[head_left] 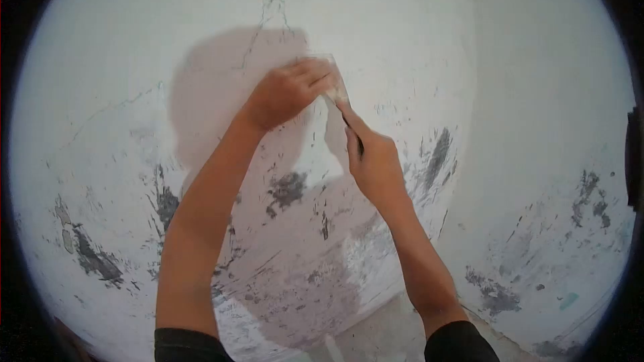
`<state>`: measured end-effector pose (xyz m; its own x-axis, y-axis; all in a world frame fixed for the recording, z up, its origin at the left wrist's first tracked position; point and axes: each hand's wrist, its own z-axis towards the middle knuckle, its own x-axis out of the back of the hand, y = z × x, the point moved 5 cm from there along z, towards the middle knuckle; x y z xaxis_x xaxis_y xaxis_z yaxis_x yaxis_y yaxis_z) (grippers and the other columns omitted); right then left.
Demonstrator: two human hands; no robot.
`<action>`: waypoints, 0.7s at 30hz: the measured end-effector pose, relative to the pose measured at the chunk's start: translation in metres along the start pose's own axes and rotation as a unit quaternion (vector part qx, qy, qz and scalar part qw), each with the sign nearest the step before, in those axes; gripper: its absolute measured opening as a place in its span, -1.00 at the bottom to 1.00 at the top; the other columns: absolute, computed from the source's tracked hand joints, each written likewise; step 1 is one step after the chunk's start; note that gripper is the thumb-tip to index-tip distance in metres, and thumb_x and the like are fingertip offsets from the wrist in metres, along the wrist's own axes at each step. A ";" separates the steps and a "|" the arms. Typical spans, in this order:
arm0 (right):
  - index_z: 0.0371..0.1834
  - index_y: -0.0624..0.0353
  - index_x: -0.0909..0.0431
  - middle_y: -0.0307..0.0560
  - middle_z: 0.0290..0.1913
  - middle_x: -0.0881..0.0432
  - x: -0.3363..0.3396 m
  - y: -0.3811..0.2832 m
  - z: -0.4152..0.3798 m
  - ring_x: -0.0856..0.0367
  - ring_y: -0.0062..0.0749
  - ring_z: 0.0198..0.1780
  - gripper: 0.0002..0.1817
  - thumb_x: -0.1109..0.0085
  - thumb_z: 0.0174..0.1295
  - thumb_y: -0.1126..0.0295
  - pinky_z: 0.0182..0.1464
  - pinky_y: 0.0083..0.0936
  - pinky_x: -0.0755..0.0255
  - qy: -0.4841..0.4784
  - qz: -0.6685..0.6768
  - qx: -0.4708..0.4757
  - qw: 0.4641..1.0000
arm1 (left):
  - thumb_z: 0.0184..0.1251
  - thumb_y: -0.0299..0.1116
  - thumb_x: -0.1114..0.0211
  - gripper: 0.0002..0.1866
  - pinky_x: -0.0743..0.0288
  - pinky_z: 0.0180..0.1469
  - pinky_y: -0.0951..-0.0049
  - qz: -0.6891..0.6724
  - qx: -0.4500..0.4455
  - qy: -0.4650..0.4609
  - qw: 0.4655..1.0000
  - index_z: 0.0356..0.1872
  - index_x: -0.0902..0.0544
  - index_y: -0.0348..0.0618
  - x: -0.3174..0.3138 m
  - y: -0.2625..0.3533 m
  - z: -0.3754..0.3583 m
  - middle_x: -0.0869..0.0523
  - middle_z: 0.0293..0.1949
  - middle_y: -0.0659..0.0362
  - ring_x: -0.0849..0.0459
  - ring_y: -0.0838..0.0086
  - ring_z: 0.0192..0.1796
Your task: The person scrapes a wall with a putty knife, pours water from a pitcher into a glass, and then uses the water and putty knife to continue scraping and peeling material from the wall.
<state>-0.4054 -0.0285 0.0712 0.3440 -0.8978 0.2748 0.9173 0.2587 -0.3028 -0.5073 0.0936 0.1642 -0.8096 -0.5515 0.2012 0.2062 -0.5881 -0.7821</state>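
My right hand [377, 164] is wrapped around the dark handle of a putty knife [341, 88], the index finger stretched along it toward the blade. The blade points up and to the left, close against the white wall [382, 33]. My left hand [288, 92] is at the blade with its fingers bent and pressed together on it. Those fingertips are slightly blurred and cover part of the blade. Above my left hand, a thin crack line [274, 7] runs over the wall in a peaked shape.
Dark grey patches [287, 189] and scuffs of worn paint cover the lower wall. To the right, a second wall face [543, 94] meets it at a corner, with more worn spots low down. A grey floor [396, 328] shows at the bottom. Shadows of my head and arms fall across the wall.
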 end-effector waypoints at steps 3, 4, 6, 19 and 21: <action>0.54 -0.22 -0.38 0.12 -0.52 -0.58 0.005 -0.003 -0.001 -0.57 -0.06 -0.53 -0.38 -0.08 0.43 0.53 -0.40 -0.21 -0.43 -0.056 0.019 -0.006 0.998 | 0.26 -0.45 -0.32 -0.73 -0.69 0.21 0.32 -0.003 -0.005 -0.030 1.000 -0.01 -0.70 -0.16 0.007 0.005 -0.002 -0.78 0.05 0.15 -0.75 0.31 0.15; 0.54 -0.22 -0.38 0.13 -0.53 -0.56 0.000 -0.002 0.000 -0.54 -0.09 -0.55 -0.38 -0.08 0.43 0.53 -0.40 -0.21 -0.43 -0.044 0.015 -0.009 0.999 | 0.26 -0.45 -0.32 -0.74 -0.69 0.22 0.32 0.005 -0.006 -0.010 1.000 -0.02 -0.70 -0.16 0.008 0.005 0.000 -0.78 0.05 0.15 -0.76 0.31 0.14; 0.54 -0.22 -0.38 0.13 -0.54 -0.55 -0.001 0.000 -0.004 -0.51 -0.11 -0.57 -0.38 -0.08 0.43 0.53 -0.39 -0.22 -0.43 -0.037 0.012 -0.014 0.999 | 0.26 -0.45 -0.33 -0.73 -0.69 0.24 0.32 0.013 -0.005 0.007 1.000 -0.01 -0.71 -0.14 0.008 0.006 0.000 -0.78 0.05 0.16 -0.76 0.32 0.14; 0.53 -0.20 -0.38 0.15 -0.58 -0.52 0.011 -0.005 0.011 -0.53 -0.05 -0.57 -0.42 -0.07 0.46 0.48 -0.39 -0.20 -0.42 -0.062 0.023 -0.017 0.998 | 0.23 -0.47 -0.35 -0.73 -0.67 0.28 0.30 0.033 -0.001 -0.034 0.999 -0.03 -0.70 -0.14 0.014 0.000 0.007 -0.78 0.09 0.15 -0.74 0.30 0.19; 0.53 -0.21 -0.38 0.15 -0.58 -0.52 0.013 -0.005 0.013 -0.53 -0.04 -0.58 -0.42 -0.07 0.46 0.48 -0.40 -0.19 -0.42 -0.053 0.024 -0.024 0.998 | 0.23 -0.49 -0.34 -0.71 -0.66 0.28 0.29 0.021 -0.004 -0.060 0.998 0.00 -0.70 -0.13 0.017 0.002 0.008 -0.77 0.11 0.14 -0.73 0.30 0.20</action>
<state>-0.4031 -0.0367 0.0879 0.4096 -0.8409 0.3536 0.8890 0.2810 -0.3615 -0.5164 0.0785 0.1703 -0.7285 -0.6428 0.2371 0.2343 -0.5589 -0.7955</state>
